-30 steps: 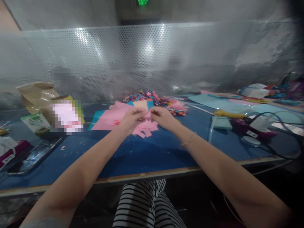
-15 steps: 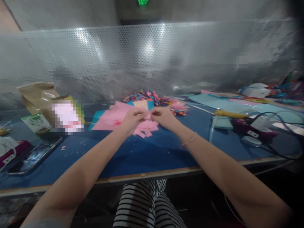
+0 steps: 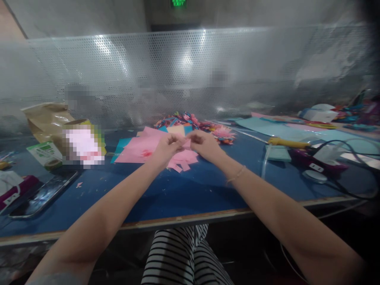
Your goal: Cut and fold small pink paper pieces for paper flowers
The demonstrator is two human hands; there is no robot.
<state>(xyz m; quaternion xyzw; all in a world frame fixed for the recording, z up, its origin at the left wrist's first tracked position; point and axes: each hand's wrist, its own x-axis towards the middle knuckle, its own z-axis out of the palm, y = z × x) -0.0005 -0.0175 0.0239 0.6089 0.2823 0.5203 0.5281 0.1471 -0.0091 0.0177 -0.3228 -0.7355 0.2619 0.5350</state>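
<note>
Over a pile of pink paper sheets (image 3: pixel 133 148), my left hand (image 3: pixel 168 147) and my right hand (image 3: pixel 205 145) face each other with fingertips close together. Both pinch a small piece of pink paper (image 3: pixel 186 144), mostly covered by the fingers. Short pink paper strips (image 3: pixel 181 161) lie just below the hands. Blue sheets (image 3: pixel 119 147) stick out at the pile's left, and a light orange sheet (image 3: pixel 177 130) shows behind the hands. Past them is a heap of colourful folded paper pieces (image 3: pixel 190 118), with a pink spiky paper bunch (image 3: pixel 222 132) at its right.
On the left are a smartphone (image 3: pixel 44 196), a green-white box (image 3: pixel 45 154), a brown paper bag (image 3: pixel 46 118) and a purple power strip (image 3: pixel 22 190). A yellow-handled glue gun (image 3: pixel 289 142), cables and light-blue paper (image 3: pixel 264 127) lie right. The table edge (image 3: pixel 178 219) runs before my lap.
My fingers have shifted slightly around the small pink paper, and the right-hand fingers look a little more raised. The arms and the surrounding things stay where they were.
</note>
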